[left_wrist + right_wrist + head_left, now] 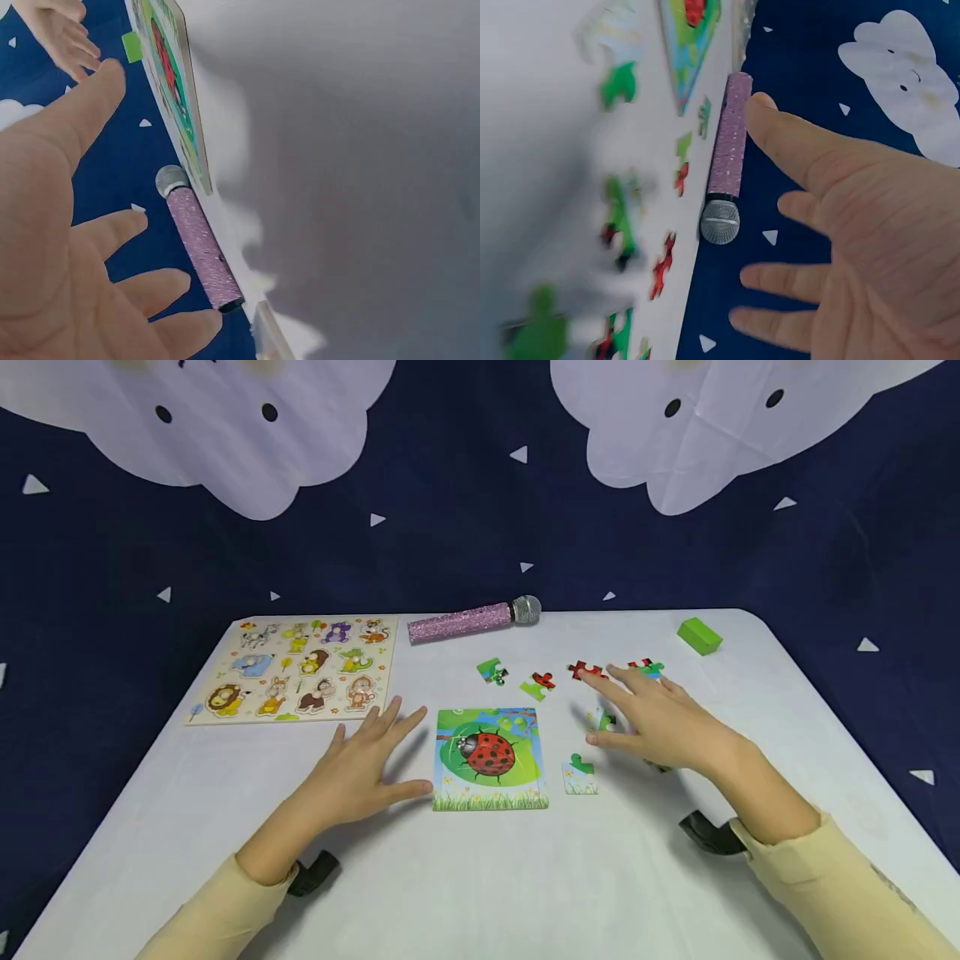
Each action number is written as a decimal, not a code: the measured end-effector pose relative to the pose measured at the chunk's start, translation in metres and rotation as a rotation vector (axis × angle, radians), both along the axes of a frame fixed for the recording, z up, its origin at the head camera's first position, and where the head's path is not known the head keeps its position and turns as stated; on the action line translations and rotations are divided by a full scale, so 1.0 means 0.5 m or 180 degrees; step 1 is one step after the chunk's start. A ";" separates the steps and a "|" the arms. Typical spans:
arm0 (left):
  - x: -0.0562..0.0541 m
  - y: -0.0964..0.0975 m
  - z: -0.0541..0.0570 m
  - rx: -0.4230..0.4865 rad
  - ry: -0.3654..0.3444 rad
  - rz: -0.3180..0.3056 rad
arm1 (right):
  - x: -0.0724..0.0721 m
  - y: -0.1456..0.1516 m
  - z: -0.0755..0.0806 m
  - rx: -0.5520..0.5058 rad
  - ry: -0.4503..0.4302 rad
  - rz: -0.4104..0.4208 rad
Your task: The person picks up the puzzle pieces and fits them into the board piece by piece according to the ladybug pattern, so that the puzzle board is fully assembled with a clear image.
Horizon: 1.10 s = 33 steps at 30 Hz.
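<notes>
Both left-hand grip [366, 772] and right-hand grip [663, 720] are spread wide and empty. Loose puzzle pieces [491, 671] toward the table's [480, 877] far edge would probably be best pinched singly.

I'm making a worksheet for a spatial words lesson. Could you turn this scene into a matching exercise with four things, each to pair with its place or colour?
Things:
1. microphone
2. green block
3. ladybug picture
4. animal board

Places or colours:
A. between the left hand and the right hand
B. at the far left of the table
C. glittery pink handle with a silver head
D. near the table's far right corner

Right pairs: 1-C, 2-D, 3-A, 4-B
</notes>
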<state>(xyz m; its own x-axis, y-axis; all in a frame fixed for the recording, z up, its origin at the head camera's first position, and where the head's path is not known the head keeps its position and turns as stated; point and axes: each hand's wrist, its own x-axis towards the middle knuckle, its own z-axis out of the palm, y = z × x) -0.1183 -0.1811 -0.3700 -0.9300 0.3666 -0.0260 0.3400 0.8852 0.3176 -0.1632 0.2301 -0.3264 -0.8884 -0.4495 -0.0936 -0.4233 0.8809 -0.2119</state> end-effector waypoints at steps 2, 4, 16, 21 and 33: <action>-0.005 -0.002 -0.004 0.0094 -0.0156 -0.0023 | -0.031 -0.016 0.009 -0.0048 -0.0006 0.0149; -0.010 -0.004 -0.008 0.0153 -0.0323 -0.0048 | -0.065 -0.034 0.013 -0.0061 0.0012 0.0293; -0.007 0.007 -0.017 0.0164 -0.0815 -0.0125 | -0.234 -0.162 -0.026 -0.0448 -0.0563 0.0726; -0.004 0.017 -0.019 0.0062 -0.0818 -0.0115 | -0.269 -0.193 -0.045 -0.0526 -0.0635 0.0790; 0.002 0.027 -0.020 0.0014 -0.0824 -0.0063 | -0.310 -0.219 -0.071 -0.0487 -0.0721 0.0732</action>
